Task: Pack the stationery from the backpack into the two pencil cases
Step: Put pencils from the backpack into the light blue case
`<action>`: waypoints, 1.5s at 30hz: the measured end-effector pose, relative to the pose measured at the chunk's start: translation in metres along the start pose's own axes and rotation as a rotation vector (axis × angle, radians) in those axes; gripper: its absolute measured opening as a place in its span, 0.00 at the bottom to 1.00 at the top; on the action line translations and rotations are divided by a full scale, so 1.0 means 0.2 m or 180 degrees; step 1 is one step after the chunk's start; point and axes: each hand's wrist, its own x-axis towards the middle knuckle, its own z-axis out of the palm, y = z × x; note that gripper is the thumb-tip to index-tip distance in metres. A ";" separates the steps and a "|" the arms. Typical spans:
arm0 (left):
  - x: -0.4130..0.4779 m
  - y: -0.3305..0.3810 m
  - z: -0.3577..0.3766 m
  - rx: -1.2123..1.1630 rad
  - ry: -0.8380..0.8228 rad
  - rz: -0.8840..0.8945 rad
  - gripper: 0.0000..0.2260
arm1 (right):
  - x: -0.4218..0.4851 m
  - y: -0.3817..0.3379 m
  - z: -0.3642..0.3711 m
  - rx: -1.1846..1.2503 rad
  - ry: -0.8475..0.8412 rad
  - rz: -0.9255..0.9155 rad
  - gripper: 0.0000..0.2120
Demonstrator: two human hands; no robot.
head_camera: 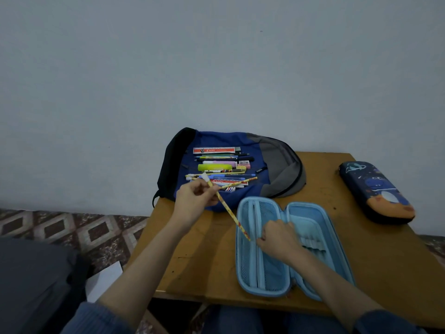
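Yellow pencil [230, 210] in left hand [195, 202], right hand [279, 238] on open blue case [322, 227]

A wooden table [192, 249] w/ a scuffed, dark-spotted top stands against a plain pale wall [216, 68]. Bottom left: brown-and-cream diamond-pattern floor tiles [72, 227], w/ a white sheet [106, 278] (paper, prob.) lying beside a dark grey fabric mass [31, 273], not identifiable.

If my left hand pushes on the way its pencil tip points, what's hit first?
Probably the open blue pencil case, its left half, just short of your right hand; depth is unclear.
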 end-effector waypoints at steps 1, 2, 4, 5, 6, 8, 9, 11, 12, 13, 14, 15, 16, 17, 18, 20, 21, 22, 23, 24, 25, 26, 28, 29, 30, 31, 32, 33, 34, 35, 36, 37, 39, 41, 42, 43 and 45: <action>-0.01 -0.01 0.00 0.0038 0.0012 -0.0022 0.07 | 0.00 -0.01 -0.01 -0.0051 -0.0007 0.0020 0.19; -0.01 -0.01 0.00 0.0076 0.0024 -0.0037 0.07 | 0.00 -0.02 -0.02 -0.0092 -0.0007 0.0030 0.19; -0.02 -0.02 0.00 0.0124 0.0037 -0.0052 0.08 | -0.01 -0.03 -0.03 -0.0111 -0.0015 0.0029 0.20; -0.03 -0.03 0.00 0.0132 0.0043 -0.0061 0.08 | -0.02 -0.04 -0.03 -0.0097 -0.0030 0.0023 0.20; -0.03 -0.03 0.00 0.0136 0.0052 -0.0070 0.08 | -0.02 -0.05 -0.04 -0.0079 -0.0052 0.0025 0.20; -0.03 -0.03 0.01 0.0140 0.0071 -0.0091 0.07 | -0.03 -0.05 -0.06 -0.0027 -0.0093 0.0059 0.20; -0.03 -0.03 0.01 0.0152 0.0077 -0.0096 0.07 | -0.03 -0.05 -0.06 -0.0007 -0.0112 0.0069 0.20; -0.04 -0.03 0.01 0.0202 0.0081 -0.0088 0.07 | -0.03 -0.05 -0.07 -0.0014 -0.0148 0.0044 0.19; -0.04 -0.02 0.02 0.0226 0.0078 -0.0082 0.07 | -0.03 -0.06 -0.07 -0.0031 -0.0178 0.0026 0.18; -0.04 -0.02 0.02 0.0237 0.0071 -0.0080 0.07 | -0.03 -0.06 -0.08 -0.0043 -0.0211 0.0017 0.18; -0.05 -0.02 0.03 0.0229 0.0060 -0.0084 0.07 | -0.03 -0.06 -0.08 -0.0044 -0.0239 0.0013 0.17; -0.05 -0.02 0.03 0.0219 0.0050 -0.0090 0.08 | -0.03 -0.06 -0.08 -0.0053 -0.0259 0.0010 0.17; -0.05 -0.02 0.03 0.0213 0.0044 -0.0095 0.08 | -0.03 -0.06 -0.09 -0.0069 -0.0288 0.0007 0.18; -0.06 -0.02 0.04 0.0209 0.0045 -0.0100 0.08 | -0.02 -0.06 -0.09 -0.0105 -0.0321 -0.0001 0.18; -0.06 -0.01 0.04 0.0197 0.0049 -0.0108 0.07 | -0.02 -0.07 -0.10 -0.0140 -0.0357 -0.0010 0.19; -0.05 -0.01 0.04 0.0186 0.0056 -0.0116 0.08 | -0.02 -0.07 -0.11 -0.0200 -0.0430 -0.0023 0.21; -0.05 -0.01 0.04 0.0202 0.0063 -0.0114 0.07 | -0.02 -0.07 -0.11 -0.0218 -0.0455 -0.0039 0.21; -0.05 -0.01 0.04 0.0219 0.0065 -0.0120 0.07 | -0.02 -0.07 -0.12 -0.0218 -0.0487 -0.0053 0.21; -0.05 -0.02 0.04 0.0230 0.0071 -0.0129 0.07 | -0.01 -0.07 -0.12 -0.0211 -0.0525 -0.0059 0.20; -0.05 -0.02 0.04 0.0231 0.0074 -0.0140 0.06 | -0.01 -0.06 -0.12 -0.0183 -0.0563 -0.0054 0.19; -0.05 -0.03 0.03 0.0245 0.0084 -0.0146 0.06 | 0.00 -0.06 -0.13 -0.0144 -0.0589 -0.0044 0.19; -0.05 -0.03 0.03 0.0254 0.0087 -0.0148 0.06 | 0.00 -0.06 -0.13 -0.0091 -0.0610 -0.0024 0.18; -0.04 -0.03 0.04 0.0279 0.0095 -0.0145 0.06 | 0.00 -0.07 -0.13 0.0005 -0.0627 0.0015 0.18; -0.04 -0.04 0.04 0.0282 0.0103 -0.0142 0.06 | 0.00 -0.07 -0.13 0.0035 -0.0611 0.0033 0.19; -0.04 -0.04 0.04 0.0277 0.0113 -0.0139 0.06 | -0.01 -0.07 -0.13 0.0057 -0.0576 0.0047 0.19; -0.04 -0.04 0.04 0.0284 0.0126 -0.0139 0.06 | -0.01 -0.07 -0.12 0.0065 -0.0533 0.0057 0.19; -0.04 -0.05 0.04 0.0284 0.0141 -0.0135 0.06 | -0.02 -0.08 -0.12 0.0064 -0.0486 0.0065 0.20; -0.04 -0.05 0.05 0.0298 0.0166 -0.0135 0.06 | -0.03 -0.08 -0.12 0.0056 -0.0424 0.0068 0.20; -0.04 -0.05 0.05 0.0287 0.0185 -0.0139 0.06 | -0.03 -0.07 -0.11 0.0056 -0.0358 0.0076 0.19; -0.04 -0.05 0.05 0.0280 0.0218 -0.0145 0.06 | -0.03 -0.07 -0.10 0.0066 -0.0282 0.0092 0.19; -0.04 -0.05 0.05 0.0269 0.0248 -0.0139 0.06 | -0.04 -0.06 -0.09 0.0093 -0.0221 0.0124 0.19; -0.04 -0.05 0.05 0.0293 0.0288 -0.0126 0.06 | -0.04 -0.06 -0.08 0.0134 -0.0170 0.0163 0.19; -0.04 -0.05 0.06 0.0326 0.0373 -0.0117 0.03 | -0.05 -0.04 -0.07 0.0225 -0.0082 0.0245 0.20; -0.04 -0.04 0.07 0.0288 0.0485 -0.0082 0.08 | -0.05 -0.04 -0.07 0.0340 0.0022 0.0282 0.21; -0.04 -0.04 0.08 0.0252 0.0539 -0.0042 0.13 | -0.05 -0.03 -0.07 0.0445 0.0048 0.0296 0.20; -0.04 -0.04 0.09 0.0248 0.0590 0.0009 0.17 | -0.05 -0.03 -0.07 0.0592 0.0050 0.0315 0.20; -0.06 -0.05 0.11 0.0286 0.0600 0.0075 0.18 | -0.04 -0.02 -0.07 0.0963 0.0032 0.0375 0.19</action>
